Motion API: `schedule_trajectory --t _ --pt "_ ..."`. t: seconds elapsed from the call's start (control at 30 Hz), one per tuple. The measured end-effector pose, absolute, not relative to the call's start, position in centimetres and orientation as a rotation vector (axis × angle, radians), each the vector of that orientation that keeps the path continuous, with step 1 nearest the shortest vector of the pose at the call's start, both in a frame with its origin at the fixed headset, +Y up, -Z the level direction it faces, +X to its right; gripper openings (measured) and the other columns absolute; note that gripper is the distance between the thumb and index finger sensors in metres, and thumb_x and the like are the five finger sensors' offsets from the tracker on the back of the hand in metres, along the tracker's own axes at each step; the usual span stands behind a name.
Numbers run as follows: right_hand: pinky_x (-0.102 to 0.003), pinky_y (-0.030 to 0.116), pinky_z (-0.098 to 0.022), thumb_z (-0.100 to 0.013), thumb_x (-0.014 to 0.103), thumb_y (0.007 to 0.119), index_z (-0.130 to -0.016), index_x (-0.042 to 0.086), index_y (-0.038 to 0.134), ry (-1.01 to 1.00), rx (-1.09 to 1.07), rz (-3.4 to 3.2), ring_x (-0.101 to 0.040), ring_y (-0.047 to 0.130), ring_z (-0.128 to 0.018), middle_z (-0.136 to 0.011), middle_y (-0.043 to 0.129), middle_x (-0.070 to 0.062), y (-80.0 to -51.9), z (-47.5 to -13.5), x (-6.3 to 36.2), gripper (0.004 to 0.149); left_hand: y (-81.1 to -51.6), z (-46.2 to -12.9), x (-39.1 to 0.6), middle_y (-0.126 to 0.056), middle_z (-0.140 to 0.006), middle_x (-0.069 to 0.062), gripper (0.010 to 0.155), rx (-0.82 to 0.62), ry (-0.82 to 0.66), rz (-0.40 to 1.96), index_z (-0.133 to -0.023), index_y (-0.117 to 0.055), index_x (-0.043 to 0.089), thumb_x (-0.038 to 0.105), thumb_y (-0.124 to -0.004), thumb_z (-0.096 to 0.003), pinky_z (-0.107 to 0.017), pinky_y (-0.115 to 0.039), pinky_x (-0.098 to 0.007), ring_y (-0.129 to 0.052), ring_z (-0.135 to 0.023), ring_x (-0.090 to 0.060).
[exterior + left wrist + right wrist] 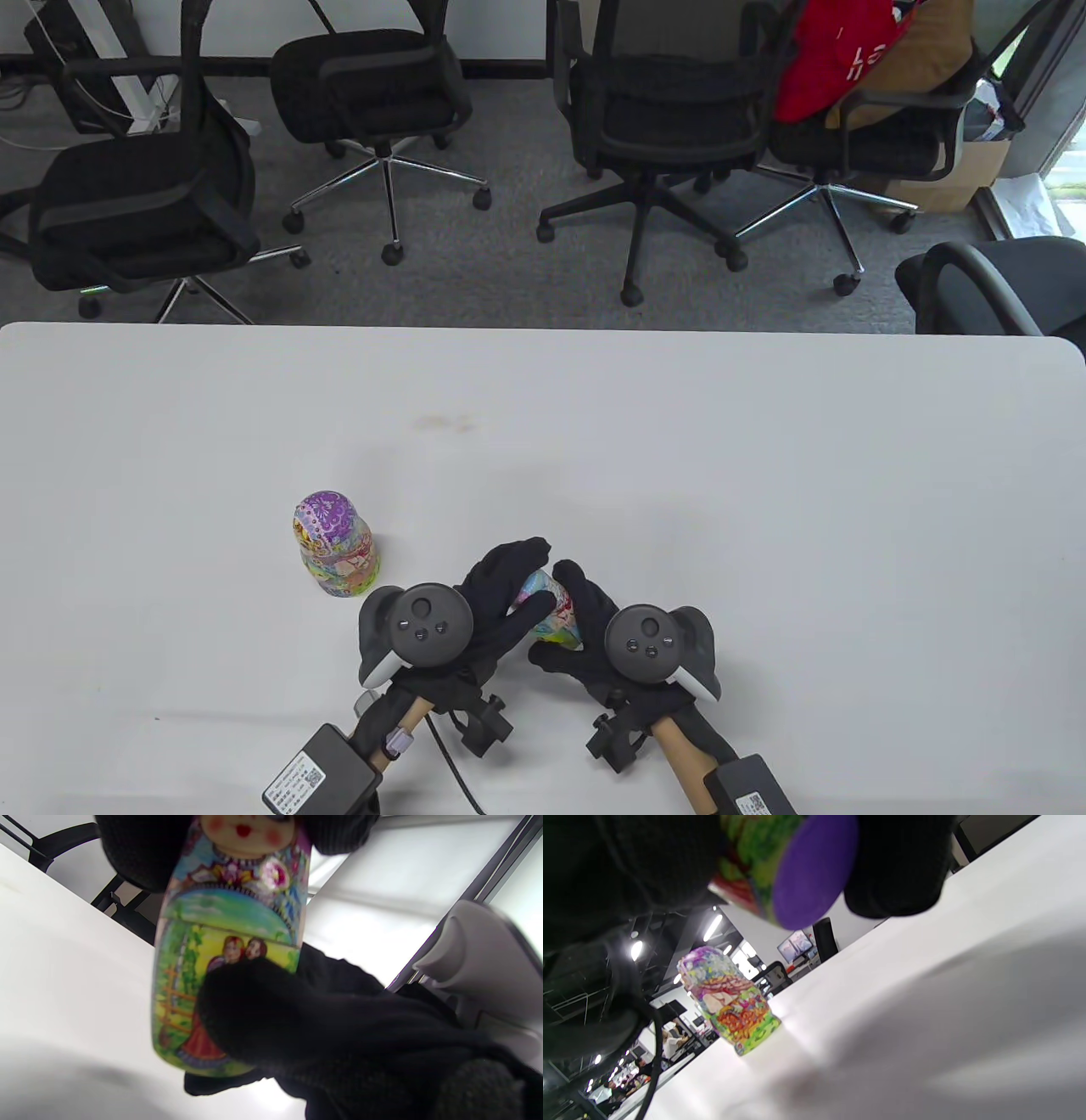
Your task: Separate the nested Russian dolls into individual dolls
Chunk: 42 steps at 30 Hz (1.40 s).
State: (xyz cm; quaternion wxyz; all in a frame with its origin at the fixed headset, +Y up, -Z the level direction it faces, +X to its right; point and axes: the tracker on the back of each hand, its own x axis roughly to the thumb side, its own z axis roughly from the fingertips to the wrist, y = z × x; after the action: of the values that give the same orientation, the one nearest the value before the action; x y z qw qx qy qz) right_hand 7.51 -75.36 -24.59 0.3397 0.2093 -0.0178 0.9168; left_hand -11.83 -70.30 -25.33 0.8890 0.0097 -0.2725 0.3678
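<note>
Held doll (550, 613): gripped between both gloved hands near the middle of the table's near edge, lifted off the surface and tilted, top toward the left hand, base toward the right hand.
Held doll, close up (229, 938): painted face with red cheeks at the top in the left wrist view, a scene of two figures by a fence on the body; a seam line runs across the body, halves together as far as can be told.
Held doll, underside (801, 870): flat purple base, clear of the table in the right wrist view.
Left hand (475, 615): closed around the upper part of the held doll, fingers (140, 853) wrapped over the head end.
Right hand (607, 641): closed around the lower part of the held doll, fingers (899, 870) on either side of the purple base.
Standing doll (333, 544): upright on the table, left of the hands and a little farther from the near edge, apart from both; purple patterned head, green and orange body (729, 1003).
Table (764, 475): white, with a faint brownish mark (441, 421) beyond the standing doll, toward the far edge.
</note>
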Motion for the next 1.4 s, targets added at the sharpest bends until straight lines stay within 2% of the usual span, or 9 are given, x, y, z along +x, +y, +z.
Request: schedule_trajectory --t 0.07,0.2,0.47,0.53,0.77,0.93,1.03,1.2,1.4 --pt "-0.041 0.083 -0.057 -0.039 0.047 0.085 -0.106 -0.002 0.047 -0.139 0.527 2.451 -0.04 0.085 -0.077 -0.096 0.072 -0.024 -75.0 -24.3 7.3 0.091 -70.6 -25.4 -11.8 -0.061 -0.109 -0.026 0.063 -0.015 -0.569 0.746 -0.115 -0.049 0.006 0.038 -0.058 -0.0616 -0.065 -0.08 -0.048 -0.08 -0.091 -0.044" --pt "-0.04 0.085 -0.055 -0.038 0.049 0.085 -0.104 -0.004 0.051 -0.26 0.536 2.564 -0.038 0.087 -0.073 -0.093 0.075 -0.024 -74.5 -23.8 6.7 0.091 -70.8 -25.5 -11.6 -0.056 -0.107 -0.03 0.065 -0.011 -0.577 0.696 -0.114 -0.04 0.0 0.037 -0.048 -0.0617 -0.063 -0.082 -0.045 -0.076 -0.088 -0.045" --pt "-0.039 0.086 -0.052 -0.038 0.051 0.085 -0.102 -0.007 0.052 -0.358 0.537 2.615 -0.038 0.088 -0.068 -0.089 0.076 -0.026 -74.3 -23.2 5.7 0.092 -70.7 -25.5 -11.9 -0.058 -0.102 -0.032 0.065 0.021 -0.552 0.659 -0.112 -0.039 -0.004 0.037 -0.041 -0.0611 -0.057 -0.086 -0.042 -0.078 -0.082 -0.044" --pt "-0.04 0.085 -0.051 -0.037 0.05 0.086 -0.102 -0.007 0.052 -0.46 0.546 2.7 -0.039 0.087 -0.067 -0.088 0.075 -0.026 -74.2 -22.9 5.2 0.092 -70.9 -25.5 -11.9 -0.059 -0.1 -0.033 0.066 0.03 -0.511 0.638 -0.111 -0.039 -0.006 0.037 -0.039 -0.0614 -0.055 -0.087 -0.04 -0.08 -0.079 -0.044" --pt "-0.038 0.086 -0.052 -0.038 0.051 0.085 -0.102 -0.006 0.052 -0.471 0.545 2.718 -0.037 0.088 -0.068 -0.089 0.076 -0.025 -74.2 -23.1 5.0 0.092 -70.7 -25.3 -11.8 -0.062 -0.099 -0.032 0.065 0.065 -0.463 0.624 -0.111 -0.042 -0.005 0.038 -0.041 -0.0619 -0.051 -0.087 -0.039 -0.082 -0.077 -0.043" --pt "-0.038 0.085 -0.053 -0.038 0.051 0.085 -0.103 -0.004 0.051 -0.525 0.557 2.755 -0.037 0.087 -0.069 -0.09 0.075 -0.024 -74.2 -23.0 4.7 0.092 -70.7 -25.3 -12.0 -0.065 -0.096 -0.033 0.065 0.07 -0.422 0.634 -0.11 -0.044 -0.007 0.038 -0.041 -0.0625 -0.046 -0.087 -0.039 -0.083 -0.072 -0.043" --pt "-0.038 0.085 -0.054 -0.037 0.051 0.085 -0.103 -0.002 0.049 -0.624 0.6 2.851 -0.036 0.086 -0.071 -0.091 0.073 -0.022 -74.1 -22.8 4.5 0.091 -70.5 -25.4 -12.5 -0.068 -0.095 -0.031 0.066 0.084 -0.369 0.651 -0.109 -0.046 -0.006 0.041 -0.042 -0.0626 -0.042 -0.086 -0.037 -0.085 -0.069 -0.041" --pt "-0.039 0.084 -0.056 -0.038 0.05 0.084 -0.104 -0.001 0.048 -0.519 0.556 2.765 -0.037 0.086 -0.073 -0.093 0.072 -0.022 -74.6 -23.4 5.4 0.091 -69.8 -25.8 -14.0 -0.066 -0.098 -0.03 0.067 0.117 -0.338 0.758 -0.111 -0.044 -0.003 0.043 -0.044 -0.0623 -0.045 -0.085 -0.039 -0.083 -0.073 -0.041" --pt "-0.041 0.082 -0.058 -0.039 0.049 0.084 -0.105 0.0 0.046 -0.407 0.468 2.669 -0.038 0.084 -0.077 -0.096 0.07 -0.022 -75.0 -24.1 7.1 0.091 -69.1 -26.1 -15.3 -0.065 -0.103 -0.029 0.067 0.184 -0.292 0.74 -0.113 -0.045 -0.001 0.042 -0.05 -0.0627 -0.045 -0.084 -0.039 -0.082 -0.077 -0.043"
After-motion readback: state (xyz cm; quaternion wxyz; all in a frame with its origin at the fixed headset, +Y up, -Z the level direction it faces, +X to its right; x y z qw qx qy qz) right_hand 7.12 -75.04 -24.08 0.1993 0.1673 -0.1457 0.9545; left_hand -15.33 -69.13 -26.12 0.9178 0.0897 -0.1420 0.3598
